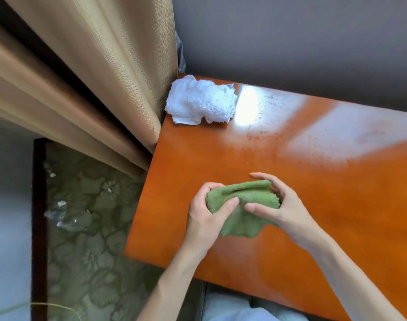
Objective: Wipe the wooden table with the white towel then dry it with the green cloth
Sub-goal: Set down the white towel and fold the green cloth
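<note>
The green cloth (243,200) is bunched between your two hands just above the near-left part of the desk (313,205), with a loose flap hanging down toward the wood. Your left hand (206,216) has its fingers (230,202) closed on the left end, thumb pressed over the top; your right hand (279,205) is pinching the right end, thumb in front and the other digits curled behind.

The white towel (201,101) lies crumpled on the far-left corner, beside the curtain (93,77), so the wet wipe looks finished and the drying pass appears to be just starting.

To dry well, fold this bundle into a flat pad rather than a ball, so more of it meets the wood. Tuck in the hanging flap so it does not drag. A hazy, speckled film shows across the far and right part of the surface under the glare; that is probably the moisture left behind. Start at the far edge near the towel and work toward yourself in overlapping strokes, turning the pad to a fresh face as it dampens. Keep clear of the towel so you do not pick up its water.
</note>
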